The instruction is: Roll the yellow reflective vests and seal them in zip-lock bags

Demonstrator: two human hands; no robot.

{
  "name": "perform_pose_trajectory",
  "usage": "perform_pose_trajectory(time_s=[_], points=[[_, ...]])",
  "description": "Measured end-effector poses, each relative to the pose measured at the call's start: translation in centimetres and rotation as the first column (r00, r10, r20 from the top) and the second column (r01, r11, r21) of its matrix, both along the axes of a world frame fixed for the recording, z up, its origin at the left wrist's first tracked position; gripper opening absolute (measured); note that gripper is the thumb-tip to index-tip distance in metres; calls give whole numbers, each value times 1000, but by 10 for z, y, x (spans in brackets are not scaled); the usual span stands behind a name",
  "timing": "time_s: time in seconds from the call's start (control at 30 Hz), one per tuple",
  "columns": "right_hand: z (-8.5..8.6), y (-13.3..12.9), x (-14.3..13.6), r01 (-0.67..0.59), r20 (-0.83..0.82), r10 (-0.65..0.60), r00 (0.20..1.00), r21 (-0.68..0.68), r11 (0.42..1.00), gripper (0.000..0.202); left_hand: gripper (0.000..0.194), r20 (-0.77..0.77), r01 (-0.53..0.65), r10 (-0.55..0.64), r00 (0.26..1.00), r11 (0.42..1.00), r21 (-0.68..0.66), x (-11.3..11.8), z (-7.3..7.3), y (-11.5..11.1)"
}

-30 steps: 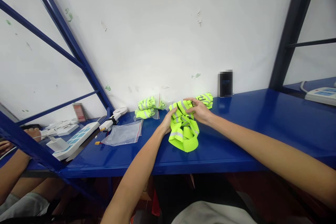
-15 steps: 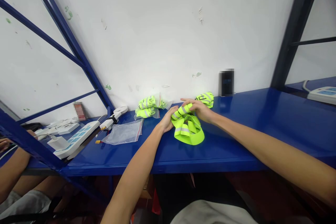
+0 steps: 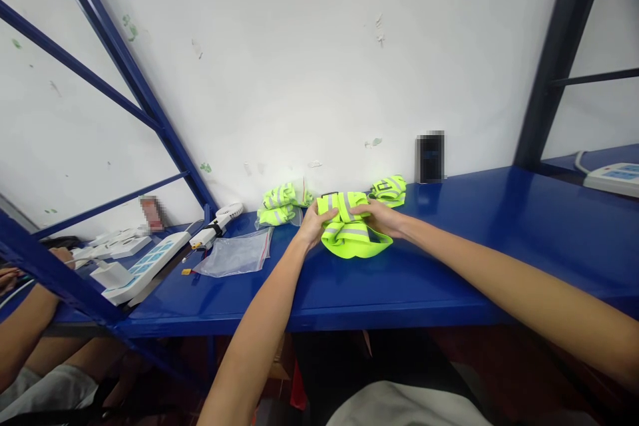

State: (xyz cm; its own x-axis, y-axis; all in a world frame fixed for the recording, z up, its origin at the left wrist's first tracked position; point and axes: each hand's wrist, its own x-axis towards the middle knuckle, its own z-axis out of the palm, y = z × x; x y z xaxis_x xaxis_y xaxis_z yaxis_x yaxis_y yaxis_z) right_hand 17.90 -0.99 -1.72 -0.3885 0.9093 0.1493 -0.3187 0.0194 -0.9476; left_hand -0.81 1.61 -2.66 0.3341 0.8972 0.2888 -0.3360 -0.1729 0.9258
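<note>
A fluorescent yellow reflective vest with silver stripes is bunched and partly rolled between my hands, just above the blue table. My left hand grips its left end, thumb on top. At the right end, my right hand pinches it, thumb over a silver stripe. A loose yellow flap hangs from the roll towards me. Behind my right hand lies another folded yellow reflective bundle. Left of my left hand, more yellow reflective bundles rest in clear bags.
On the blue table lie a flat clear zip bag, a small white fan and a white power strip. A dark device leans against the wall. Blue frame posts stand on both sides. Another person's arm is at far left.
The roll has turned so its striped, flatter side faces me. My right hand has shifted down from the top to its right end, and the hanging flap has risen slightly.
</note>
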Motion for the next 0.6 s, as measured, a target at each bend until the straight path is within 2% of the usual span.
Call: perform_pose_trajectory(time_s=[0.07,0.13,0.3,0.47,0.6], points=[[-4,2,0,-57,-10,57,998,-52,997,27,63,-38,1,0,999,1000,31,-2,0,-1],[-8,3,-1,-35,-24,33,999,-68,997,32,69,-53,18,-16,998,999,41,-3,0,-1],[-7,2,-1,-24,-5,23,1000,-45,999,37,85,-27,87,-89,996,994,-72,-4,1,-5],[-1,-6,-1,-19,-27,17,999,-63,998,31,85,-36,175,-183,982,973,-150,-4,4,-10],[-1,-5,-2,-1,-18,0,1000,-68,998,32,79,-18,187,-193,981,967,-173,0,1,-8]])
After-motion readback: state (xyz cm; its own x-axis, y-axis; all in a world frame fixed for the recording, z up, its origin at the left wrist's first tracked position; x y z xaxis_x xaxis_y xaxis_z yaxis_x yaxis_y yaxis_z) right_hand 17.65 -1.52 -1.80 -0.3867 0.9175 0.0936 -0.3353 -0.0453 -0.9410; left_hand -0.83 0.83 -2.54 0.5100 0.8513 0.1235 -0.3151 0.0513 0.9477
